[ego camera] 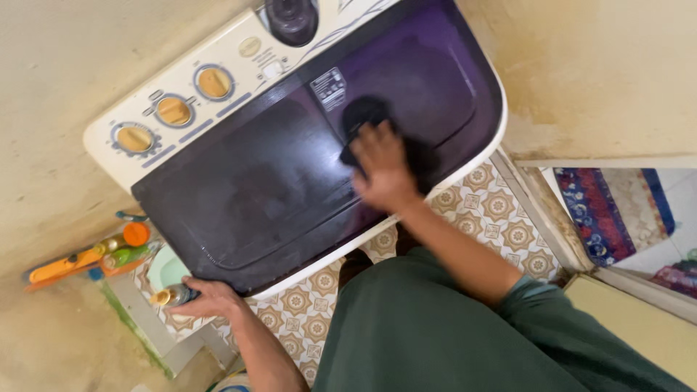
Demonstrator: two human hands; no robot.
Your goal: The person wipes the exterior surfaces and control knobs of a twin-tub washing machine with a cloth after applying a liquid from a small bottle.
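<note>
The right hand (383, 168) lies flat on a dark cloth (361, 116), pressing it against the glossy, dark purple plastic lid (276, 181) of a cream twin-tub washing machine (218, 51). The grip here is spread wide, palm down, with the fingers covering the near part of the cloth, which sits right of the lid's centre seam, below the white label.

The left hand (209, 297) is at the lid's near left corner, its grip curled loosely about a small bottle with a gold cap (172, 295); how tightly it holds cannot be told.

Judging from this, the wiping goes best with even palm pressure and long overlapping strokes along the lid's length, keeping the cloth bunched under the fingers so that it does not slip out. The raised seam and the rim by the three orange dials (174, 110) likely need a fingertip edge of the cloth.

Left of the lid, orange-capped bottles (131, 243) stand on a ledge.
</note>
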